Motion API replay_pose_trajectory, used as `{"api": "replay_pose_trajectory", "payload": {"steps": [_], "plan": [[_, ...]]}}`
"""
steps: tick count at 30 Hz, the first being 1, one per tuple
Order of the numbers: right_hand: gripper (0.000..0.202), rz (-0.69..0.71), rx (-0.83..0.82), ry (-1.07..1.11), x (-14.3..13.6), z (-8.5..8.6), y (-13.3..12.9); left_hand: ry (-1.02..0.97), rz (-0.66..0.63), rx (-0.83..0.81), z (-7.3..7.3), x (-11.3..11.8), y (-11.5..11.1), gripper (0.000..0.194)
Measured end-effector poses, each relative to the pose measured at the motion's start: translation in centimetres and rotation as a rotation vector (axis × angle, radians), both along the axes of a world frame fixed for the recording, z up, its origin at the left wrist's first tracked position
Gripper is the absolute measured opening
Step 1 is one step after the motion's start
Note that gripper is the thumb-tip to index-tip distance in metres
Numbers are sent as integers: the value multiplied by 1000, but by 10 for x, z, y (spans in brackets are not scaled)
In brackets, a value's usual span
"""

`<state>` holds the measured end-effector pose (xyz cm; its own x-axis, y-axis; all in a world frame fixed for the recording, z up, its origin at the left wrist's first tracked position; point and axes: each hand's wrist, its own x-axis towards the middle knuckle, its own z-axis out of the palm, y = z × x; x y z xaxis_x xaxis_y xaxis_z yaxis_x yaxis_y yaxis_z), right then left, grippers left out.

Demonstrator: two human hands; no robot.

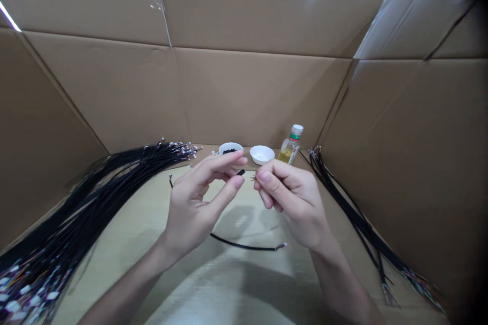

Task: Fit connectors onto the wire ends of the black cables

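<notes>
Two white bowls (262,155), one bottle (292,145), two cable bundles (114,193); left hand (196,200) half open, one black tube (241,172) by its thumb, grip unclear; right hand (295,193) pinches thin wires (254,177)

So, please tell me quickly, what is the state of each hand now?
Left hand: partly closed, holding a small black piece near its thumb tip.
Right hand: closed, holding thin wires whose tips show beside its thumb.

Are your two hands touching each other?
No, a gap shows between the fingertips of the left hand and those of the right hand.
</notes>
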<state>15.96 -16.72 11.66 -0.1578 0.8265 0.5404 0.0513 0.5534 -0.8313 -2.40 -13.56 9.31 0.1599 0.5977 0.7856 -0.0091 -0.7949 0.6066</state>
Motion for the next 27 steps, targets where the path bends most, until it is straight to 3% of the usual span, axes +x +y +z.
{"api": "replay_pose_trajectory", "payload": {"steps": [5, 11, 21, 24, 27], "plan": [[37, 46, -13, 24, -1, -2, 2, 108, 5, -6, 4, -8, 2, 46], [44, 49, -53, 12, -5, -3, 4, 157, -80, 20, 10, -11, -1, 46], [49, 103, -89, 99, -4, -5, 10, 184, 38, -25, 15, -21, 3, 26], [52, 112, -114, 108, -4, -4, 9, 83, 33, -96, 13, -16, 1, 25], [55, 120, -151, 110, -6, -4, 9, -124, -70, -211, 7, -8, 0, 23]]}}
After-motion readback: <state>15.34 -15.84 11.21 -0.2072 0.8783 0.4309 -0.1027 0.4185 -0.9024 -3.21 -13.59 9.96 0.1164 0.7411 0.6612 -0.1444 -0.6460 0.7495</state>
